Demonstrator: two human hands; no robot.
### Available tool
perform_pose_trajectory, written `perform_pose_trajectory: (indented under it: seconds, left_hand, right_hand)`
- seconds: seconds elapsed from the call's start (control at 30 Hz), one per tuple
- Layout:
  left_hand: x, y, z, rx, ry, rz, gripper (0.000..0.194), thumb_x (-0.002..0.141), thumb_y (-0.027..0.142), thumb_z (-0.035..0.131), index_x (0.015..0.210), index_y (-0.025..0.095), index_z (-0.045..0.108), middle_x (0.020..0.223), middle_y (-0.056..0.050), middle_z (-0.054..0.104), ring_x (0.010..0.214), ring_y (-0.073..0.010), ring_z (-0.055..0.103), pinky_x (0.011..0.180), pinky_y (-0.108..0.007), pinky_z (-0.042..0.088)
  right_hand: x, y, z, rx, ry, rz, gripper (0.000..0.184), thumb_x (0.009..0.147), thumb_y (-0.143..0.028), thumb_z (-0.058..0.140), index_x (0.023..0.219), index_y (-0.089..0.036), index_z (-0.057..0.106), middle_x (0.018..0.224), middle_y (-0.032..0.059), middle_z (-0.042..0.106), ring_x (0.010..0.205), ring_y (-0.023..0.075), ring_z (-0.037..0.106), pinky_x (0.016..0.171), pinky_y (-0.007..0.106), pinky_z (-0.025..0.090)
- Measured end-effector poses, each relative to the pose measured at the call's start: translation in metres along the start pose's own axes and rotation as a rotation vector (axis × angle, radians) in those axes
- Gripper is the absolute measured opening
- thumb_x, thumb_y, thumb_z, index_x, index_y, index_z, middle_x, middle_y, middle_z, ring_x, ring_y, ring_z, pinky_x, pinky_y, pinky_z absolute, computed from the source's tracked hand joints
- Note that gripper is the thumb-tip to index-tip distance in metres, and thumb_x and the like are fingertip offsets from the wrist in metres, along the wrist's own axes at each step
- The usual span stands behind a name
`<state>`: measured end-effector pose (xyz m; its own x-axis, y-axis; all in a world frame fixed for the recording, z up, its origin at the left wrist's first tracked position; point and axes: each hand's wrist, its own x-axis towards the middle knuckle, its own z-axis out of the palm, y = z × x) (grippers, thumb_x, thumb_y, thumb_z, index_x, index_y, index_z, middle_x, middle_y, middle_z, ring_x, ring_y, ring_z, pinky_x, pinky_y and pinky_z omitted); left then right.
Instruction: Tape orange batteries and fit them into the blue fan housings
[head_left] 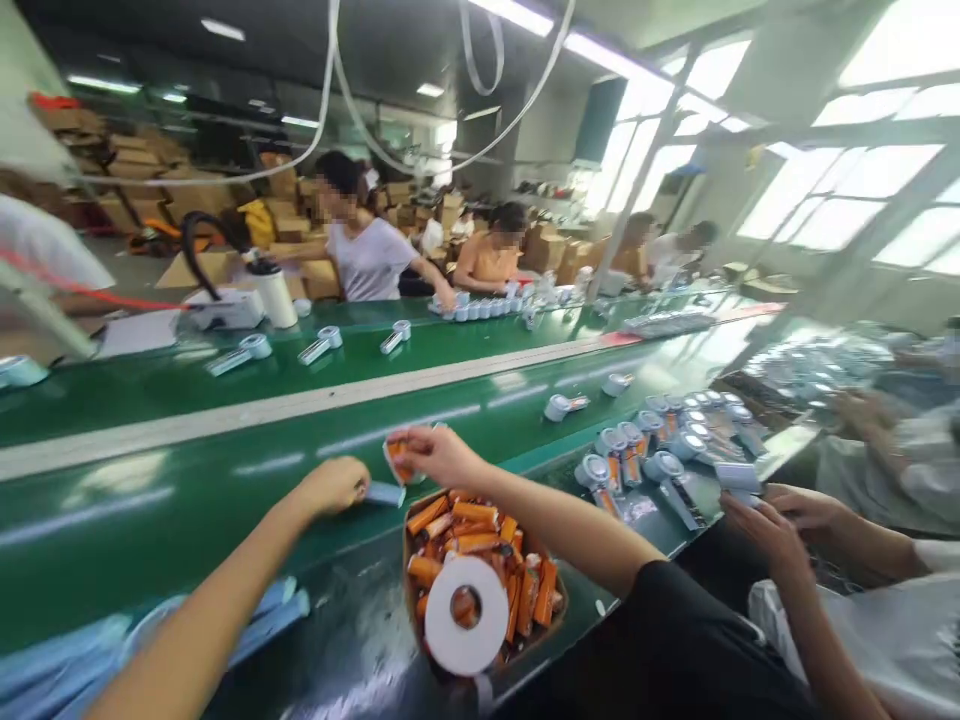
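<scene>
My left hand (335,484) is closed around the end of a pale blue handle-shaped part (385,494) lying on the green belt (225,500). My right hand (436,452) pinches a small orange cell with a white wrap (397,460) just above the belt, close to the blue part. Right below both hands sits a brown tray (409,540) full of orange cells (457,530), with a white tape roll (466,615) lying on top.
Several blue-and-white handheld devices (645,450) lie on the belt at right, where a neighbour's hands (772,520) hold one. More devices (319,345) ride the far belt. Other people sit across it. Pale blue parts (270,610) lie at lower left.
</scene>
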<state>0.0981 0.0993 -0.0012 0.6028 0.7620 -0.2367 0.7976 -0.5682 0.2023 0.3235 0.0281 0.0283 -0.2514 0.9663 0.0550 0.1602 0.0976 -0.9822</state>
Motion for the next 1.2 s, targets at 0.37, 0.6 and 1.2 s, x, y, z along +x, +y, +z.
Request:
perform_pose_trajectory:
  seconds: [0.37, 0.6, 1.2]
  left_hand:
    - [-0.001, -0.005, 0.003, -0.132, 0.038, -0.094, 0.04, 0.101, 0.042, 0.067, 0.133, 0.018, 0.064, 0.135, -0.01, 0.064, 0.116, -0.0257, 0.067, 0.098, -0.045, 0.059]
    - [0.019, 0.014, -0.01, -0.099, 0.008, -0.073, 0.011, 0.099, 0.027, 0.063, 0.101, 0.022, 0.073, 0.109, -0.006, 0.077, 0.107, -0.0212, 0.071, 0.093, -0.031, 0.053]
    - [0.032, 0.028, -0.017, -0.077, 0.02, -0.05, 0.016, 0.093, 0.016, 0.051, 0.089, 0.023, 0.065, 0.097, -0.003, 0.079, 0.094, -0.0194, 0.074, 0.075, -0.023, 0.045]
  right_hand:
    - [0.019, 0.014, 0.031, -0.948, -0.225, 0.031, 0.037, 0.103, -0.033, 0.063, 0.138, -0.021, 0.063, 0.099, 0.0096, 0.081, 0.093, 0.0265, 0.075, 0.08, 0.031, 0.049]
    - [0.013, 0.01, 0.022, -1.114, -0.24, 0.074, 0.043, 0.103, -0.039, 0.064, 0.143, -0.024, 0.06, 0.103, 0.0117, 0.08, 0.1, 0.0296, 0.076, 0.083, 0.032, 0.052]
    - [-0.013, -0.041, 0.019, -0.679, 0.099, -0.181, 0.019, 0.09, -0.048, 0.071, 0.098, -0.03, 0.074, 0.081, -0.0025, 0.074, 0.085, 0.0205, 0.076, 0.068, 0.029, 0.057]
